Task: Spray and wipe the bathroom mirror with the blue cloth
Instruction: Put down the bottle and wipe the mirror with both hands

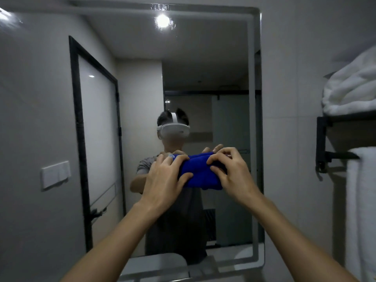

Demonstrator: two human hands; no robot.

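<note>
Blue cloth: bunched into a thick roll | left hand, right hand: fingers curled, gripping its ends

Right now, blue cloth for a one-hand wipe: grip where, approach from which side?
Likely the middle of the blue cloth, palm coming from the person's side. It is bunched into a horizontal roll held up before the mirror, with the left hand and right hand curled round its ends.
</note>
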